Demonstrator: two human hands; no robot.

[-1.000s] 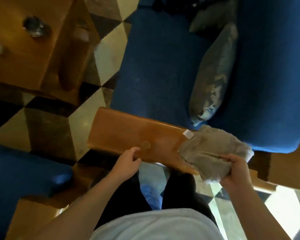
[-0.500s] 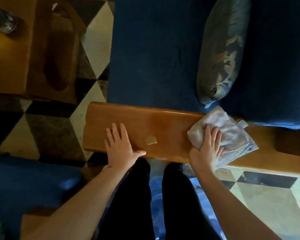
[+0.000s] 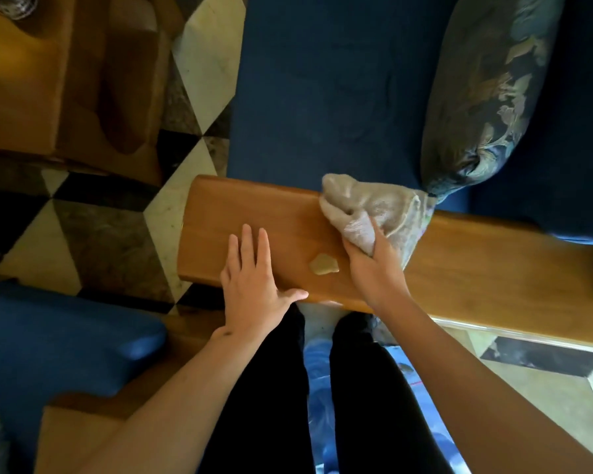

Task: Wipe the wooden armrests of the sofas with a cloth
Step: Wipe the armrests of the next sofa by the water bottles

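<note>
cloth (image 3: 377, 210) now bunched, slid left along glossy armrest (image 3: 240, 206).

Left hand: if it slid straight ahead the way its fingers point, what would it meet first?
The left hand lies flat on the wooden armrest, fingers pointing toward the blue sofa seat. It would likely cross bare wood, then reach that cushion.

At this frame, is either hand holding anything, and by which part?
The right hand grips the grey cloth by its near bunched edge, on the wooden armrest. The left hand holds nothing; it lies flat on the armrest.
</note>
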